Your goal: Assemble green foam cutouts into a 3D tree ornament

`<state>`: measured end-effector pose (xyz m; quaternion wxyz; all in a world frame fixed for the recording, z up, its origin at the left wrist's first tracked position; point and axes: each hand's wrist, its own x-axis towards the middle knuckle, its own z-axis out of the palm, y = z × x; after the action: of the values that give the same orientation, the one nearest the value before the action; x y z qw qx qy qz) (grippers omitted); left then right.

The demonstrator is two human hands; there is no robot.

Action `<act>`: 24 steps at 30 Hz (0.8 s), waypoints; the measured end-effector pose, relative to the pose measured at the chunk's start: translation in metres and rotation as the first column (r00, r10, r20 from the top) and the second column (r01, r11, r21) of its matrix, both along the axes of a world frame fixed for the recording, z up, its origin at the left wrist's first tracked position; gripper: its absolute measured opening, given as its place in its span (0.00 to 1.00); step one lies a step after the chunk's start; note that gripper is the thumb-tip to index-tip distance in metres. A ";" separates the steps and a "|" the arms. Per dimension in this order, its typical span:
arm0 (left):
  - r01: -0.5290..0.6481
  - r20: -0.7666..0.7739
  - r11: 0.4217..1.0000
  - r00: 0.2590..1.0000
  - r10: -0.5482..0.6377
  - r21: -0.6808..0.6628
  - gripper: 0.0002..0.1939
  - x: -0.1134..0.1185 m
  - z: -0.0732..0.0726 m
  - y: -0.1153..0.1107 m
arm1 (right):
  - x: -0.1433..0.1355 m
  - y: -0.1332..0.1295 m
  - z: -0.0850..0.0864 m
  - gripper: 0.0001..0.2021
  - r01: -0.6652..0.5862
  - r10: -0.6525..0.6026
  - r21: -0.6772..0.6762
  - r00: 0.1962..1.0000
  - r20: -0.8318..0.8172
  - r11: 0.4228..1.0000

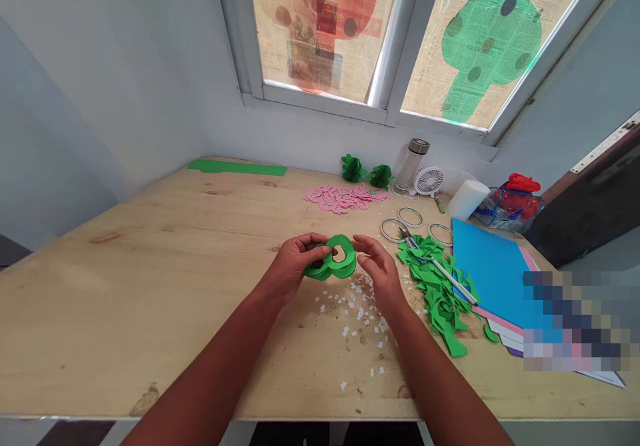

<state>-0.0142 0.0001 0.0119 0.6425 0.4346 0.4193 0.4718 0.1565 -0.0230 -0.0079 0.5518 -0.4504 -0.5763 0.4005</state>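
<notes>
My left hand (296,265) is closed on a small stack of green paper cutouts (345,266) shaped with rounded loops and a hole. Its thumb lies on top, by the hole. Close to the right edge of the stack, my right hand (380,274) has its fingers curved and apart. Whether its fingertips touch the paper, I cannot tell. Beneath and between the hands, tiny white paper bits (361,313) are scattered over the wooden table (165,286).
Right of my hands lie green paper scraps (440,299), scissors (407,238), metal rings (410,217) and blue sheets (490,266). Behind are pink cutouts (343,198), green paper ornaments (353,169), a glass bottle (409,169) and a small fan (429,181). A green strip (240,167) lies far left.
</notes>
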 end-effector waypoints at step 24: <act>0.157 -0.044 0.988 0.987 -0.156 0.013 0.13 0.003 -0.003 -0.002 | -0.006 0.002 -0.006 0.17 -0.064 0.035 -0.131 0.975 -0.218 0.989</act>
<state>-0.0114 -0.0016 0.0090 0.6649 0.4813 0.3938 0.4138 0.1504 -0.0214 -0.0143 0.5684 -0.4269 -0.4955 0.4992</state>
